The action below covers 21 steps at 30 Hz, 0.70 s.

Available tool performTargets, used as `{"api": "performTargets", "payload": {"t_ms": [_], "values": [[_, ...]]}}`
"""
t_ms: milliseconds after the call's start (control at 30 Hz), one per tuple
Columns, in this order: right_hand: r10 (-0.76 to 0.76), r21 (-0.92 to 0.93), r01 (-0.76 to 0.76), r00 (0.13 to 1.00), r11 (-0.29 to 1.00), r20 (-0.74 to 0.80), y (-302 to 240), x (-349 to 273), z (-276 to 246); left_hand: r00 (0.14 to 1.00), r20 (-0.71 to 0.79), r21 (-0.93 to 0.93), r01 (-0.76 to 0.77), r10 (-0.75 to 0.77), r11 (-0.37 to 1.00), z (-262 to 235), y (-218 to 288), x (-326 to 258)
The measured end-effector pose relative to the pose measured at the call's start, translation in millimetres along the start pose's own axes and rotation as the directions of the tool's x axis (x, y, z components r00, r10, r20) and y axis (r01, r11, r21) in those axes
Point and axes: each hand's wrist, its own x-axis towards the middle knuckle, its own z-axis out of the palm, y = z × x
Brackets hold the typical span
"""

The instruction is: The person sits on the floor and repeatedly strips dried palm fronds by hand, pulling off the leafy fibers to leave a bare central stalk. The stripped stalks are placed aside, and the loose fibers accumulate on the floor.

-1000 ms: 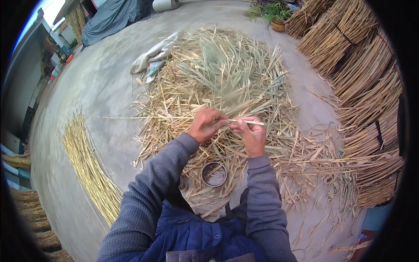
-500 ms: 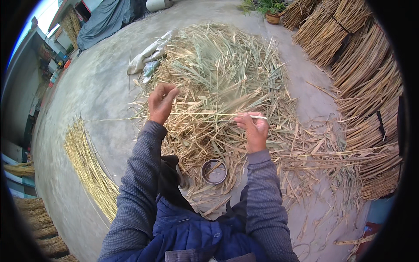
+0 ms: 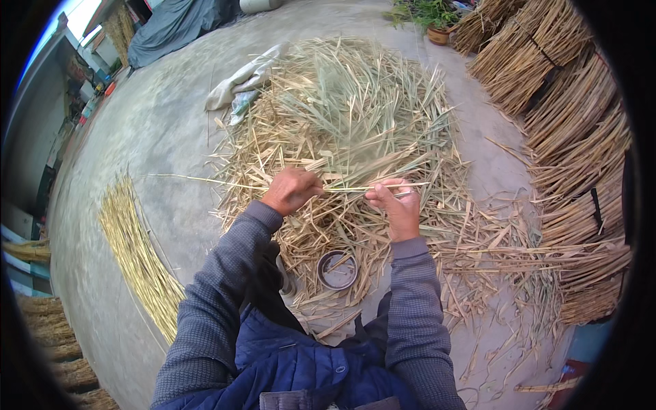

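We cannot see the curled-under fingertips of the left hand (image 3: 292, 190), the grey tarp (image 3: 179, 32) beyond the top edge or the stalk bundles (image 3: 570, 116) past the right rim, and the far-left objects (image 3: 87, 109) are too small to name.

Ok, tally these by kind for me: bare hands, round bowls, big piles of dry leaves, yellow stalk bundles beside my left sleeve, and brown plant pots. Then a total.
Bare hands: 2, left hand and right hand
Round bowl: 1
Dry leaf pile: 1
Yellow stalk bundle: 1
Brown plant pot: 1
Total: 6
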Motion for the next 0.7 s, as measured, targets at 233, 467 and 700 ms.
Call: {"api": "performTargets", "payload": {"t_ms": [233, 467, 700], "values": [[0.022, -0.075, -0.020, 0.999, 0.997, 0.027, 1, -2, -1, 0.993, 0.114, -0.007, -0.006, 0.007, 1.000, 11, -13, -17], [-0.147, -0.378, 0.128, 0.989, 0.917, -0.023, 1, -6, -14, 0.969, 0.240, 0.313, -0.019, -0.059, 0.950, -7, -53, -52], [-0.383, -0.996, -0.007, 0.923, 0.084, -0.038, -4, 1, -55, 0.956, 0.268, 0.619, -0.268, 0.123, 0.738, -59, -50, -37]]}}
